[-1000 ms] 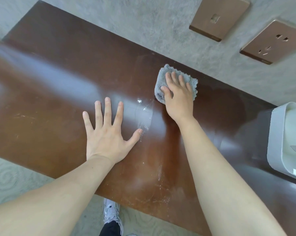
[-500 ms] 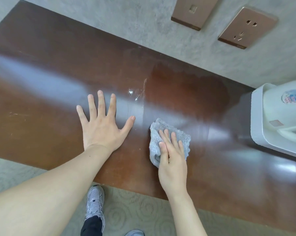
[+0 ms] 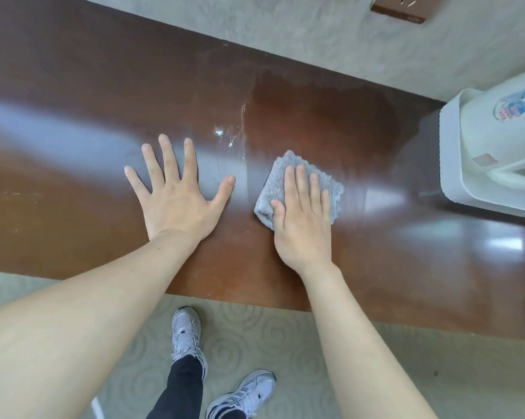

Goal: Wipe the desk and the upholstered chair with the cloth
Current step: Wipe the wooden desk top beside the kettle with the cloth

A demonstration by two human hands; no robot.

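A folded grey cloth [image 3: 277, 184] lies on the glossy brown desk [image 3: 73, 101], a little right of centre. My right hand [image 3: 303, 220] presses flat on the cloth, covering its near right part. My left hand [image 3: 178, 196] rests palm down on the desk just left of the cloth, fingers spread, holding nothing. A darker damp patch [image 3: 315, 116] with wet streaks shows on the wood beyond the cloth. The upholstered chair is not in view.
A white kettle in a white tray [image 3: 490, 152] stands on the desk at the right edge. A bronze wall socket [image 3: 398, 9] sits on the grey wall behind. My two shoes [image 3: 188, 337] stand on patterned carpet below the desk's near edge.
My right hand pulled the cloth from the far side of the desk toward the near edge, then slid it slightly back. My left hand stayed planted. The view shifted right and down.
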